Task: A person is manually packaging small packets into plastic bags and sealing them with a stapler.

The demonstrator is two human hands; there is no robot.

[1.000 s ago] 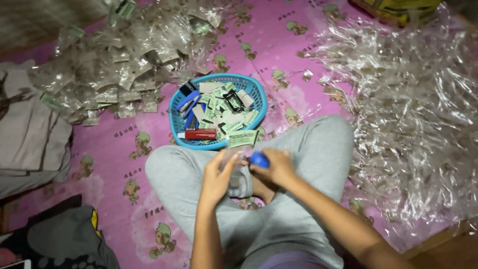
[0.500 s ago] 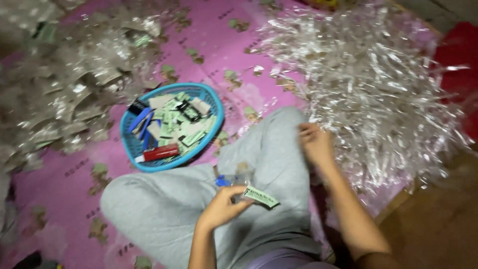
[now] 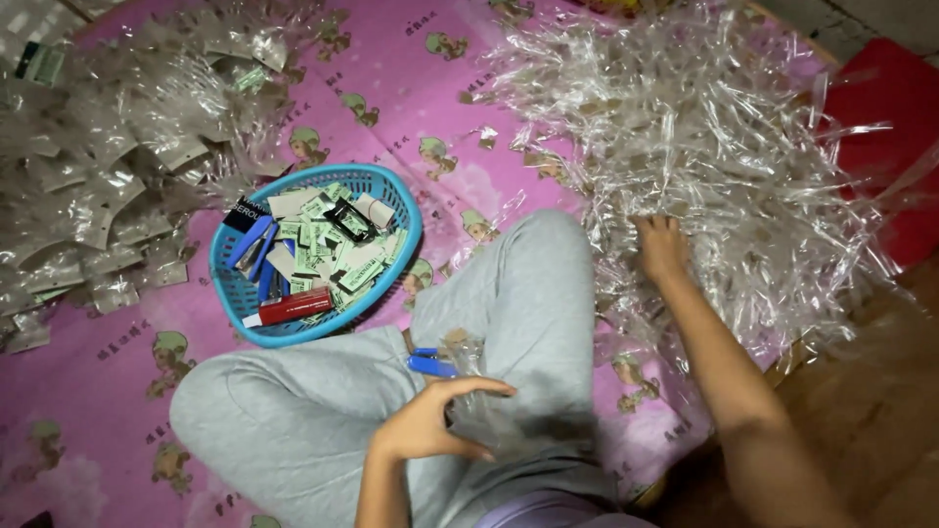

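Note:
I sit cross-legged in grey trousers on a pink mat. My left hand point(image 3: 427, 422) rests on my lap, its fingers curled around a clear plastic packet point(image 3: 481, 403). A small blue object point(image 3: 430, 365) lies on my thigh just above that hand. My right hand point(image 3: 661, 244) is stretched out to the right, with its fingertips buried in a big heap of empty clear plastic sleeves point(image 3: 704, 127). Whether it grips one is hidden. In front of my knee stands a blue plastic basket point(image 3: 403, 210) holding green-and-white label cards, small blue pieces and a red tube point(image 3: 293, 306).
A second heap of filled clear packets point(image 3: 117, 186) covers the mat at the left. The pink mat point(image 3: 381, 88) has cartoon prints. A red object point(image 3: 890, 127) sits at the right edge, and brown wooden floor point(image 3: 880, 411) shows at the lower right.
My right hand has left my lap and reached right into the heap of clear sleeves. The left hand stays on the lap with the packet. The blue object now lies on my thigh.

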